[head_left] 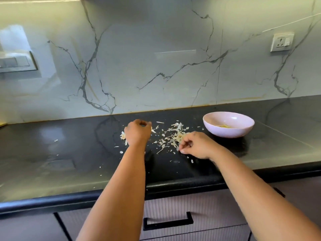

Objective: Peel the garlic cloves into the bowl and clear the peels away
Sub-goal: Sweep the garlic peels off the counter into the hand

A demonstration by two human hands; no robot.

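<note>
Clearing step in hand: left hand (pixel 138 132) clenched around garlic peels (pixel 171 136) on the surface (pixel 78 150); right hand (pixel 196 145) pinches scraps. Next, likely gather the remainder beside the bowl (pixel 228 132)

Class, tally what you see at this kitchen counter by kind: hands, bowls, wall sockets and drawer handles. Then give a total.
Hands: 2, left hand and right hand
Bowls: 1, pink bowl
Wall sockets: 1, socket
Drawer handles: 1, handle
Total: 5
</note>
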